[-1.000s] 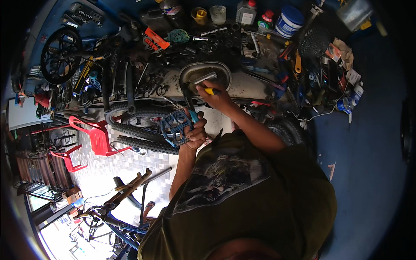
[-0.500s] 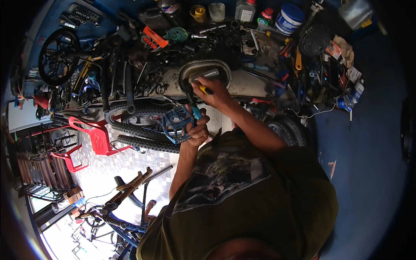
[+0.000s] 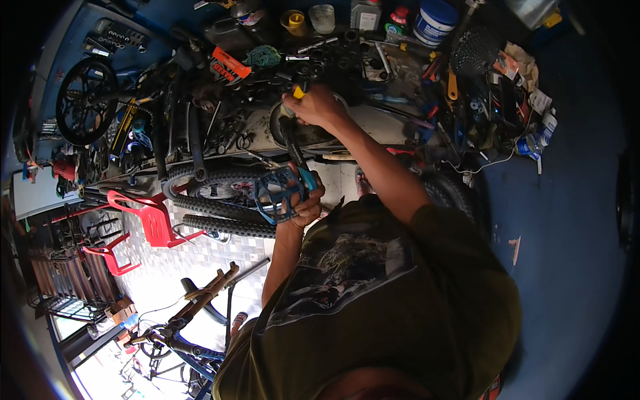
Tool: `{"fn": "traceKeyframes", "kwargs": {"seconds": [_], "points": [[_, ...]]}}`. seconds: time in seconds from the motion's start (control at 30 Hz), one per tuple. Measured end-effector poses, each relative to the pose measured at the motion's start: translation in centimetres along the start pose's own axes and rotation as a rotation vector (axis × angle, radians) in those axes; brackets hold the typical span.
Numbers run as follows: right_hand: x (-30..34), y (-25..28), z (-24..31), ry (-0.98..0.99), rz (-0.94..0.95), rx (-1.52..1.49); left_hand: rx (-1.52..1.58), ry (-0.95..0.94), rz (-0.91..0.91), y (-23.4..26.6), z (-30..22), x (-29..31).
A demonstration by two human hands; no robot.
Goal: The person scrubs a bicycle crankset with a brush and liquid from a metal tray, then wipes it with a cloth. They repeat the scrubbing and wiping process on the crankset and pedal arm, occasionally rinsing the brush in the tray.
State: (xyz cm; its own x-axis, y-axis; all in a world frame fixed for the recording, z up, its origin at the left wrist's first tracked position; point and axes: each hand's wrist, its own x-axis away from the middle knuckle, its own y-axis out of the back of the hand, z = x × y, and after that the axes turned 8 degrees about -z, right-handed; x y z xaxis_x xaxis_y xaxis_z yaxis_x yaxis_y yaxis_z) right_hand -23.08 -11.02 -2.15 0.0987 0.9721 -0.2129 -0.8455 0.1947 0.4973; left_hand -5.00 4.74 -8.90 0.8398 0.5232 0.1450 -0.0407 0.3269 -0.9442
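My left hand (image 3: 307, 205) grips a bicycle crank arm (image 3: 291, 140), its teal end (image 3: 308, 178) showing at the fingers. A blue platform pedal (image 3: 275, 193) sits beside that hand, apparently attached to the crank. Farther off, my right hand (image 3: 313, 107) is closed around a brush-like tool with a yellow-and-black handle (image 3: 300, 91). Its pale working end is close to the crank arm's far end; whether they touch is hard to tell. Both are over an oval basin (image 3: 273, 133) at the bench's near edge, partly covered by my right hand and forearm.
Small parts and tools crowd the bench. A blue-and-white tub (image 3: 435, 23) and a grey bottle (image 3: 365, 15) stand at the back. Bicycle tyres (image 3: 227, 225) lie below the bench edge, near a red chair (image 3: 157, 223). A bicycle frame (image 3: 193, 300) stands at lower left.
My right hand has moved up and slightly left, and the tool's yellow-and-black handle now points upward instead of right. The left hand keeps its grip on the crank arm, with little movement.
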Motion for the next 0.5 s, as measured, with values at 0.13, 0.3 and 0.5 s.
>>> {"fn": "traceKeyframes", "kwargs": {"seconds": [0.13, 0.3, 0.5], "points": [[3.4, -0.9, -1.1, 0.198, -0.145, -0.029, 0.016, 0.052, 0.047, -0.2, -0.6, -0.1], [4.1, 0.3, -0.9, -0.087, -0.038, -0.034, 0.004, 0.038, 0.052, 0.9, -0.7, 0.2], [6.4, -0.5, -1.5, 0.033, -0.079, -0.115, 0.018, 0.079, 0.084, 0.8, -0.9, -0.1]]}}
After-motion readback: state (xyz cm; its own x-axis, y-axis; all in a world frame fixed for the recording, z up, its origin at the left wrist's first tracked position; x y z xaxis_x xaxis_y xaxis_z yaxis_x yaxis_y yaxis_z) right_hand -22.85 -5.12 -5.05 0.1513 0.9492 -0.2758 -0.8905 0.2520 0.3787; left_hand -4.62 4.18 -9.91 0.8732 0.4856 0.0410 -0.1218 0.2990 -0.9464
